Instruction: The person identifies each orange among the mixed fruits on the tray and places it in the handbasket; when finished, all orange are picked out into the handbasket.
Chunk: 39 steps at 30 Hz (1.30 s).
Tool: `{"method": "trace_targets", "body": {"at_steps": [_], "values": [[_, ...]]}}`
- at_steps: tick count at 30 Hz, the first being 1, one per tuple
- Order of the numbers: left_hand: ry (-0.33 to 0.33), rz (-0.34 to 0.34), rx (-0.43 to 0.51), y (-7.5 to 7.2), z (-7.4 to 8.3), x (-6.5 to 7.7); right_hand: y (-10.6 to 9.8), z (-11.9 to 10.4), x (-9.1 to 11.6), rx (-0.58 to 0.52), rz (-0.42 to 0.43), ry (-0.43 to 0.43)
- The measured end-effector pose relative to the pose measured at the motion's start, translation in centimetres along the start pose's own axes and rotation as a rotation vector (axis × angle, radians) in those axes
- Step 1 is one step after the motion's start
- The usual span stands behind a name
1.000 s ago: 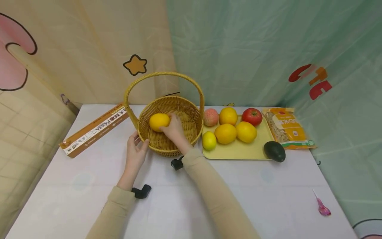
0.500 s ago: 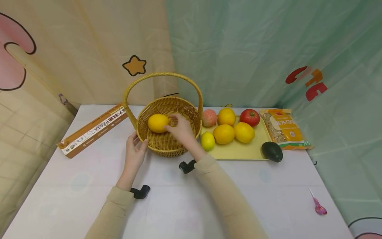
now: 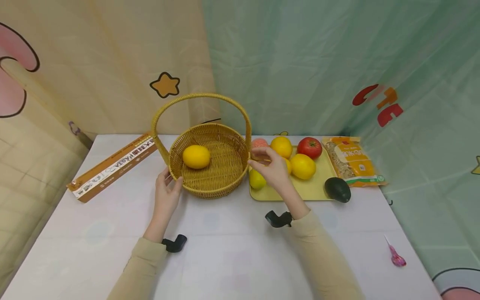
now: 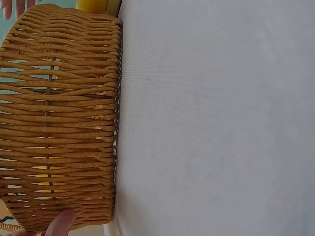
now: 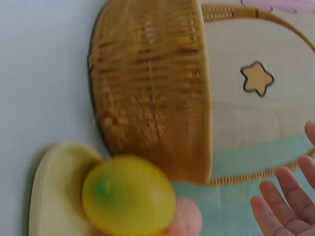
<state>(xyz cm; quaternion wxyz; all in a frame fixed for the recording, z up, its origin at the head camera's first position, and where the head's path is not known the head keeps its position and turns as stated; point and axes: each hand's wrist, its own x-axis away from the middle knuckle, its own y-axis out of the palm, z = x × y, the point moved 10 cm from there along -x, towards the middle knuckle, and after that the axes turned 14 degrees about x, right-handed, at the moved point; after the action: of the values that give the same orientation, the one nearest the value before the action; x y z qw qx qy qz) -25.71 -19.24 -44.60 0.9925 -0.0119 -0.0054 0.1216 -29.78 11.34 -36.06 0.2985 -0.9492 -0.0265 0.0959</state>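
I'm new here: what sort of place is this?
Probably a staged tabletop set, not a working kitchen: patterned curtains hang behind a white table, with a wicker basket set out on it.

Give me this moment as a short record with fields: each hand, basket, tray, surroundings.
left hand: touches the left side of the wicker basket
right hand: holds nothing; beside the basket's right rim, contact unclear
basket contents: one yellow fruit, left of the middle
basket handle: upright
tray: right of the basket; at it, yellow fruits, a greenish-yellow fruit, a tomato, a partly hidden pink fruit
avocado: tray's near right corner
far left: pasta box
far right: orange bag
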Motion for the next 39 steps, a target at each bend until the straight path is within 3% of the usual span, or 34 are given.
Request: {"method": "trace_targets", "body": {"at_steps": [13, 20, 29, 39], "values": [[-0.016, -0.005, 0.017, -0.1, -0.2, -0.1, -9.0, 7.0, 2.5, 0.129, 0.159, 0.141], [-0.014, -0.004, 0.021, -0.1, -0.3, -0.1, -11.8, 10.3, 3.1, 0.17, 0.173, 0.269], [-0.016, -0.008, 0.003, -0.1, -0.3, -0.1, -12.5, 12.1, 2.8, 0.265, 0.115, 0.322], [0.006, -0.008, -0.049, -0.1, -0.1, -0.1, -10.9, 14.6, 2.2, 0.308, 0.016, 0.377]]}}
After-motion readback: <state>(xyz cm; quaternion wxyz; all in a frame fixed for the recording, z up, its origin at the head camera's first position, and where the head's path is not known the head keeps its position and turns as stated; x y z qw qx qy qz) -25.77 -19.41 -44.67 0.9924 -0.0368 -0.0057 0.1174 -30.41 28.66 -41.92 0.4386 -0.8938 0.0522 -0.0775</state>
